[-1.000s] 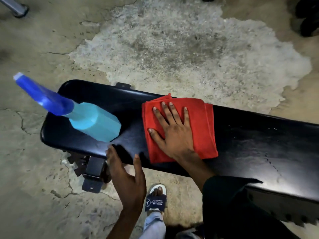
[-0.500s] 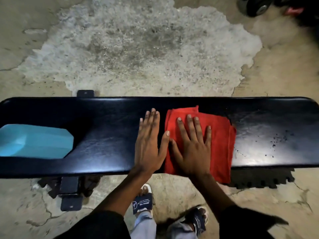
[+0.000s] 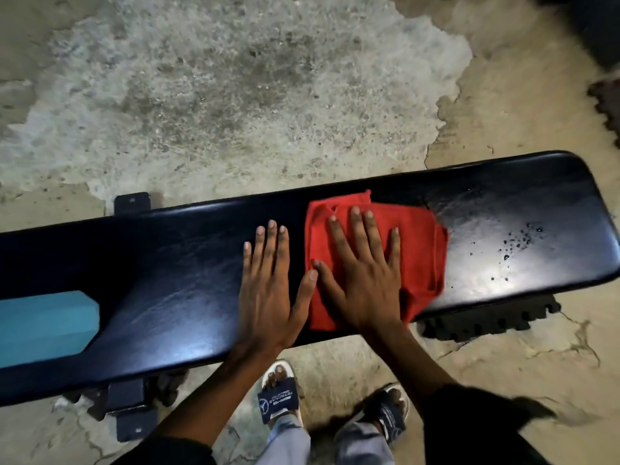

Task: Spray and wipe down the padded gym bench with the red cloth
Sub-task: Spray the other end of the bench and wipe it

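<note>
Red cloth [image 3: 416,250] shifted right — droplets [image 3: 518,243] nearer now.

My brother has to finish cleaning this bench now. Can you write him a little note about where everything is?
Left hand: flat and open on the bare bench, holding nothing.
Right hand: fingers spread, pressing the red cloth flat on the pad near the middle.
Spray bottle: lying on the bench at the left end.
Done: the bench has been sprayed; droplets sit on the right end.
Left: wipe those droplets at the right end, then the rest of the pad.
</note>
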